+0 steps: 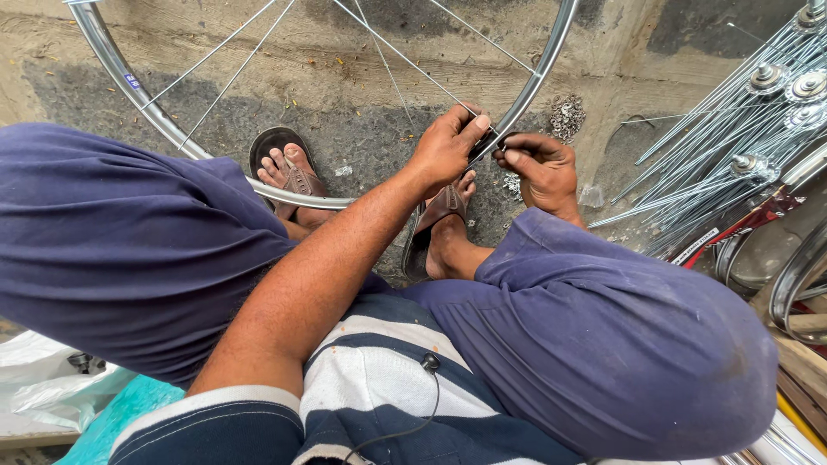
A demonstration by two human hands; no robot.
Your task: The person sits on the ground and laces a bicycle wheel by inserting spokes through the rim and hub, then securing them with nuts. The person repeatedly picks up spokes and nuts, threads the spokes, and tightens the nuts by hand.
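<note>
A shiny metal bicycle wheel rim (112, 65) with thin spokes (388, 65) stands on the concrete ground between my knees. My left hand (446, 146) is closed over the rim's lower right part, thumb on top. Touching it from the right, my right hand (541, 168) pinches something small against the rim's edge; the fingers hide what it is. My feet in brown sandals (291, 176) rest under the rim, one behind it and one below my left hand.
A small heap of tiny metal parts (566, 116) lies on the ground just past the rim. At the right, hubs with loose spokes (741, 155) fan out beside more rims (797, 275). White and teal plastic bags (52, 392) lie at lower left.
</note>
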